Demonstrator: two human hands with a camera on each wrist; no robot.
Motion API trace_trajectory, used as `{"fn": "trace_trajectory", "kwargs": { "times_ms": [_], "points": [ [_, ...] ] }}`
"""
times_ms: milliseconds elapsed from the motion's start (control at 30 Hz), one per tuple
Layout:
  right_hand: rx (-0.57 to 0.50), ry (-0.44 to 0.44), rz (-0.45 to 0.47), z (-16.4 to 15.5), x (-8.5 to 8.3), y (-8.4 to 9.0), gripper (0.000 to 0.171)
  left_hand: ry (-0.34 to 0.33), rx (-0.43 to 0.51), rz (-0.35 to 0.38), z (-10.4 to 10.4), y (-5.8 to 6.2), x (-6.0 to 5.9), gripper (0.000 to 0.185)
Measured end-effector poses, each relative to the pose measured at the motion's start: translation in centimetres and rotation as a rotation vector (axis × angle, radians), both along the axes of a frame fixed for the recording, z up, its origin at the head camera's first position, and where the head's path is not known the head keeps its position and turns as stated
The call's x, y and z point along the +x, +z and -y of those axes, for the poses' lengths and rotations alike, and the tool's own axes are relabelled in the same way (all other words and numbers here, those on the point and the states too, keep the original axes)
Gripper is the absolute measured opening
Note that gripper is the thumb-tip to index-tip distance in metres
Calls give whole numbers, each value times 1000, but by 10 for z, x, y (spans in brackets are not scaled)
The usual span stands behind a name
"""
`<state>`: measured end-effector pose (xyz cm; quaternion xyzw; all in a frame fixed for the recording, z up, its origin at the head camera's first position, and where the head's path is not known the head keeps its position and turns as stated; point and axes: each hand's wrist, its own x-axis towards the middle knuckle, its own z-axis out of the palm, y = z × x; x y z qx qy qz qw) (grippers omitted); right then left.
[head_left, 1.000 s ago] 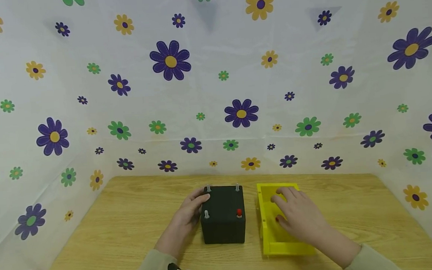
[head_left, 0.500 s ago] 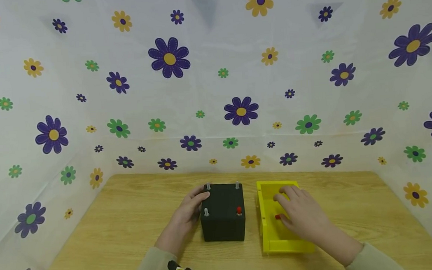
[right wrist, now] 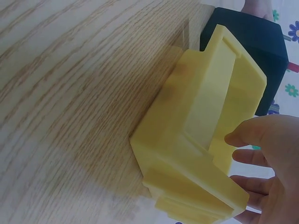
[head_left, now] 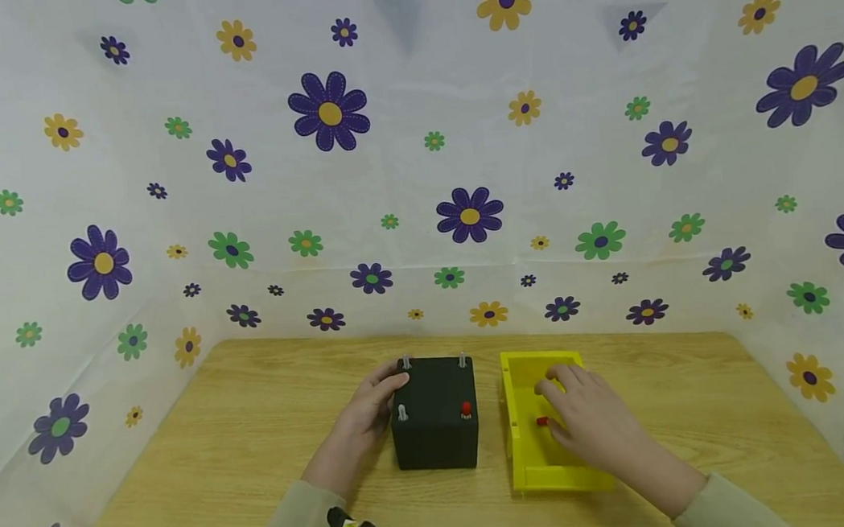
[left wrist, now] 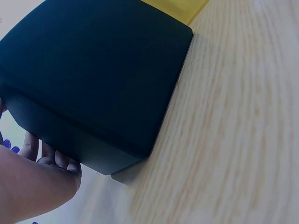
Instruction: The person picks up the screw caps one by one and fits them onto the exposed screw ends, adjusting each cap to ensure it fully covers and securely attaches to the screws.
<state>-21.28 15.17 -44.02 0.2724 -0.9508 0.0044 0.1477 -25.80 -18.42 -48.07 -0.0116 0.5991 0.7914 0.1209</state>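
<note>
Though wide, left grip (head_left: 367,409) on box (head_left: 436,436)

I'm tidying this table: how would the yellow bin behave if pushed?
The yellow bin looks moulded from plastic, so it is probably stiff. Its hollow, thin-walled shape suggests it is light. Resting flat on the table, it would likely slide rather than tip.

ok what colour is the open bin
Bright yellow; the bin shows best in the head view.
</note>
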Motion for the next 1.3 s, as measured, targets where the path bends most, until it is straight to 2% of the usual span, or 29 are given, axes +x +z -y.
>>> {"fn": "trace_trajectory", "kwargs": {
  "times_ms": [367,667,1300],
  "points": [
    [14,3,15,0,-2,-5,40,-5,-1,-5,1,-1,0,41],
    [20,13,-9,1,-5,-8,39,6,7,5,0,1,0,42],
    [32,12,22,4,-8,-11,37,-8,1,-10,0,-1,0,43]
  ]
}}
